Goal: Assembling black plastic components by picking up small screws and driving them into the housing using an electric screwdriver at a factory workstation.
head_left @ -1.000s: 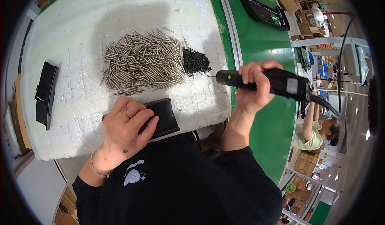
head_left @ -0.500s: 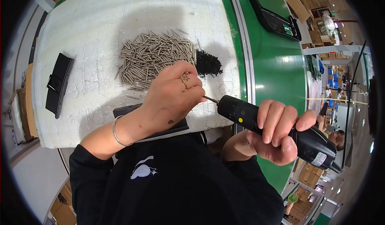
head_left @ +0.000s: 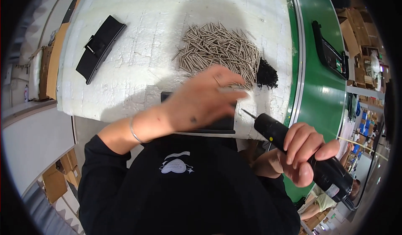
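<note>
My left hand [head_left: 201, 103] is blurred with motion above a flat black part [head_left: 224, 125] at the near edge of the white table [head_left: 138, 33]. Its fingertips pinch a pale streak that looks like one metal pin. Just beyond it lies a heap of metal pins [head_left: 217, 50], with a small pile of black screws [head_left: 266, 73] to the right. My right hand [head_left: 299, 153] grips a black electric screwdriver [head_left: 331, 174] off the table's near right corner. The bit points up-left toward the black part, a little short of it.
A long black bracket [head_left: 100, 48] lies at the table's left side. To the right runs a green conveyor belt [head_left: 318, 96] carrying another black part [head_left: 331, 54]. Cardboard boxes and shelving stand beyond the belt. Another person sits low at the right [head_left: 322, 201].
My left hand drew back from the piles of pins and screws toward the flat black part. My right hand and the screwdriver stayed low at the right, bit still aimed at the part.
</note>
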Motion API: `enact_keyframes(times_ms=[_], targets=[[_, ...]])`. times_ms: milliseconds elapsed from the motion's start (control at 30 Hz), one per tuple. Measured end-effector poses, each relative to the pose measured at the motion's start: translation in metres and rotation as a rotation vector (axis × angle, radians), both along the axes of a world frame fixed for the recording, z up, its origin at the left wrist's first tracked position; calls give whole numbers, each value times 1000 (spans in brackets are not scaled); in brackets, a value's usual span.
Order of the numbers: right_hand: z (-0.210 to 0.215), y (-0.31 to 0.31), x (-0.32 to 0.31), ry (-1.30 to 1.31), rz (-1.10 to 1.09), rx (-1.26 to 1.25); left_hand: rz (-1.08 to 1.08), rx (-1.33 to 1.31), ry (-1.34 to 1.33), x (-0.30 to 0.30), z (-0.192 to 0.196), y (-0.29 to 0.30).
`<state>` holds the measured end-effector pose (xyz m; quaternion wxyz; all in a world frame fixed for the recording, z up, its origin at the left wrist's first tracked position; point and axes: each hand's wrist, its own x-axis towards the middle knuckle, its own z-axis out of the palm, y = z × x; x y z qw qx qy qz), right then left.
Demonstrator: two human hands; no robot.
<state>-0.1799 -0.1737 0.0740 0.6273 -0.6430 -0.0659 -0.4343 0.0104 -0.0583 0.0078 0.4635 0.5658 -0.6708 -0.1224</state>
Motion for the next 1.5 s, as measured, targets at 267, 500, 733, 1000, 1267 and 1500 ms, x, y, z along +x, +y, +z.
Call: enact_keyframes(times_ms=[267, 500, 733, 1000, 1267, 1500], targets=[[6, 1, 0, 1, -34, 78, 40, 332, -335, 62, -16, 28], [9, 2, 12, 14, 32, 63, 82, 321, -339, 59, -11, 42], [6, 8, 24, -15, 82, 67, 257, 222, -199, 40, -7, 50], [0, 10, 28, -10, 90, 60, 242, 304, -182, 52, -17, 55], [-3, 10, 24, -28, 69, 86, 25, 338, -238, 72, -14, 48], [-4, 9, 24, -31, 57, 99, 68, 354, -282, 70, -13, 49]])
